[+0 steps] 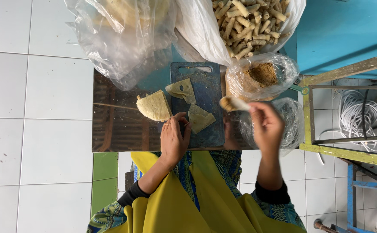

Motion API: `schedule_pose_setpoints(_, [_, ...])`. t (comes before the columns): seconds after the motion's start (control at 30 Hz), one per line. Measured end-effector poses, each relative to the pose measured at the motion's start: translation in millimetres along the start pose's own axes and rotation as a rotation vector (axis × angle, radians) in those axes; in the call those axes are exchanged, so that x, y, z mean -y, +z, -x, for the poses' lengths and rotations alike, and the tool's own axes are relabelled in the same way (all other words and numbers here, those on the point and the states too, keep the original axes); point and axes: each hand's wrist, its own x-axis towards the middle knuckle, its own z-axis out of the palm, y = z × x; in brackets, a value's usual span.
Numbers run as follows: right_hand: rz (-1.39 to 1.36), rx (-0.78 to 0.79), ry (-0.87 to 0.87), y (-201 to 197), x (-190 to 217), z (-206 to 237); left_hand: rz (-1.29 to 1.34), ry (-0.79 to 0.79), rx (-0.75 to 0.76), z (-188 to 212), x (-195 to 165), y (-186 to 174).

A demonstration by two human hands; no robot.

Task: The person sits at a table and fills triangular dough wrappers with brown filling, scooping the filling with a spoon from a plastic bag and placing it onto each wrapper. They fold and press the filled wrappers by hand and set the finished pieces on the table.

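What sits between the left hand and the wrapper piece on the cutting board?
Nothing visible. The left hand rests at the cutting board edge, its fingers right beside the wrapper piece, with bare board between them.

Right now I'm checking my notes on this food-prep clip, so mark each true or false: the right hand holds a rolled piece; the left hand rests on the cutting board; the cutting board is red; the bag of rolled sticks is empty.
1. The right hand holds a rolled piece. True.
2. The left hand rests at the cutting board. True.
3. The cutting board is red. False: it is dark blue.
4. The bag of rolled sticks is empty. False: it is full of them.
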Motion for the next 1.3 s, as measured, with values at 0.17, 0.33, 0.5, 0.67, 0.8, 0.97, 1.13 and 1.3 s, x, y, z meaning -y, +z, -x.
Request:
schedule_pose_setpoints(0.17, [0.112,0.150,0.015,46.2,0.3,25.6,0.017,-0.012,-0.003,-1.5,-1.9,-0.6])
schedule_pose_setpoints(0.33, [0.146,0.131,-0.203,59.6,0.7,28.0,-0.051,0.014,0.028,-3.4,-5.8,-3.3])
schedule_pose_setpoints(0.5, [0.279,0.071,-0.390,61.0,-6.7,28.7,-0.087,0.047,0.032,-5.1,-6.9,-3.2])
schedule_pose_setpoints(0.67, [0.391,0.026,-0.623,58.6,-29.5,37.4,-0.063,0.031,0.037,-4.1,-5.0,-1.3])
schedule_pose_setpoints(0.8, [0.398,-0.054,-0.704,58.7,-52.5,44.2,-0.072,0.055,0.032,-3.0,-2.1,-0.6])
schedule_pose_setpoints(0.97, [0.446,-0.399,-0.745,20.2,-60.3,10.6,-0.055,0.046,0.014,-2.4,-1.7,0.1])
schedule_pose_setpoints(1.13, [0.622,-0.484,-0.427,-36.3,-28.3,-41.6,0.017,0.041,-0.007,-3.1,-3.5,-2.1])
schedule_pose_setpoints(1.3, [0.912,-0.445,-0.545,-4.7,3.4,-34.6,0.080,0.040,0.027,-2.3,-4.3,-4.7])
